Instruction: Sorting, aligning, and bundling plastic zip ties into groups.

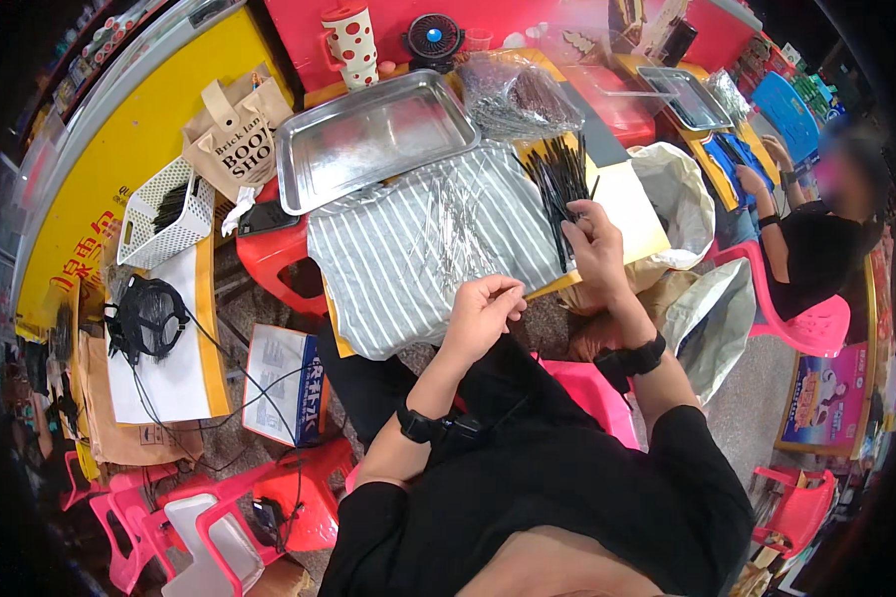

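Note:
My right hand (597, 244) grips a thin black stick at the near end of a pile of black sticks (560, 174) on a yellow board (635, 209). Just below and left of it, my left hand (483, 308) has its fingers pinched together over the near edge of a spread of clear striped wrappers (418, 249); whether it holds one I cannot tell. Both wrists wear black bands. An empty steel tray (368, 134) lies beyond the wrappers.
A bag of dark sticks (518, 95), a small fan (434, 38) and a dotted mug (353, 45) stand at the back. A white basket (164, 214) and paper bag (231, 134) sit left. Another person (816, 229) sits at the right. Pink stools stand around me.

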